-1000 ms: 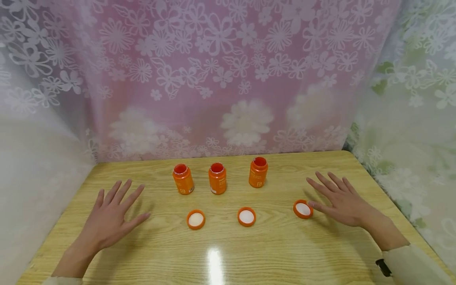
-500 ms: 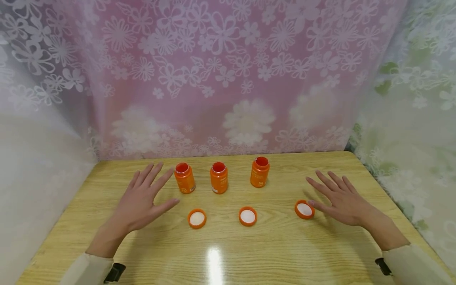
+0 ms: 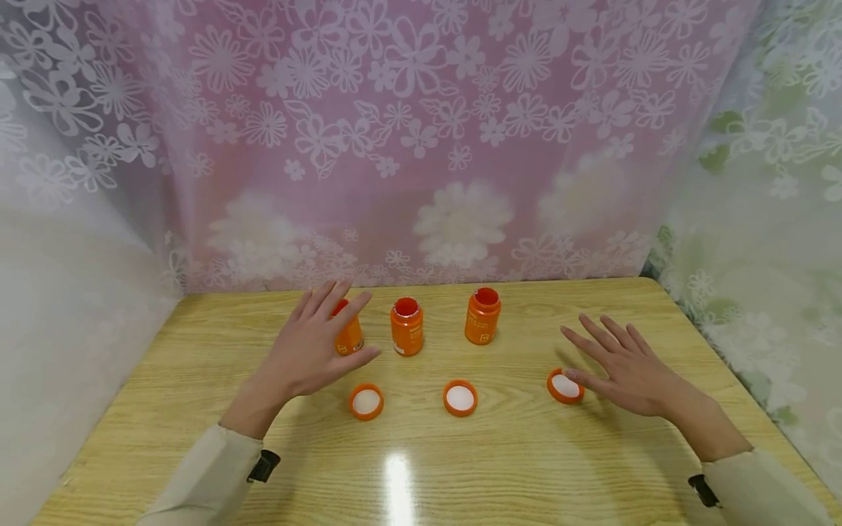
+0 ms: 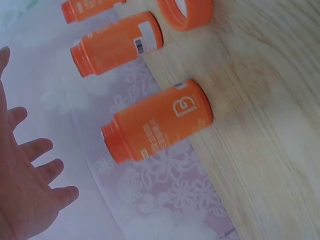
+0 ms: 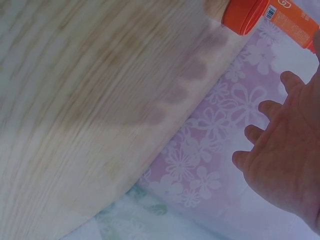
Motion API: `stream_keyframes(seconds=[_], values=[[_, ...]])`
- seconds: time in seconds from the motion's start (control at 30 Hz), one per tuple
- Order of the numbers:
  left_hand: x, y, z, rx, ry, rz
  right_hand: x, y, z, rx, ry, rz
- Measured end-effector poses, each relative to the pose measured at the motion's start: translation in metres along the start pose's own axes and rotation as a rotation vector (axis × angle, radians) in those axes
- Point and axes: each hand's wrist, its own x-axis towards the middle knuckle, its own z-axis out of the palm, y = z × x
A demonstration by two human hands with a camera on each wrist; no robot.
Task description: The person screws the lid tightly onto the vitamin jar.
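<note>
Where the left fingers [image 3: 354,305] hover, the leftmost bottle [image 3: 349,337] stands apart below.

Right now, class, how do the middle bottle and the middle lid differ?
The middle bottle stands tall and upright; the middle lid lies low and flat. The bottle's open mouth shows a red inside, the lid's upturned face a white one. The bottle is farther back on the table, the lid nearer the front. Both are orange and unheld.
</note>
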Motion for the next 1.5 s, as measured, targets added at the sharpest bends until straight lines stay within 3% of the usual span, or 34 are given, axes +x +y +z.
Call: stream_keyframes(seconds=[0.37, 0.67, 0.87, 1.23, 1.37, 1.5], values=[[0.028, 0.024, 0.012, -0.011, 0.043, -0.011, 0.003, -0.002, 0.001, 0.01, -0.005, -0.01], [0.052, 0.046, 0.025, -0.156, 0.092, 0.024, 0.003, -0.006, 0.002, 0.03, -0.014, -0.007], [0.065, 0.065, 0.034, -0.259, 0.079, 0.019, 0.003, -0.007, 0.003, 0.037, -0.017, -0.011], [0.086, 0.108, 0.054, -0.546, -0.069, -0.112, 0.001, -0.004, 0.009, 0.035, -0.008, -0.02], [0.09, 0.115, 0.068, -0.58, -0.108, -0.173, 0.0, -0.004, 0.011, 0.035, -0.014, -0.021], [0.095, 0.119, 0.079, -0.607, -0.101, -0.226, -0.001, -0.004, 0.011, 0.036, -0.018, -0.018]])
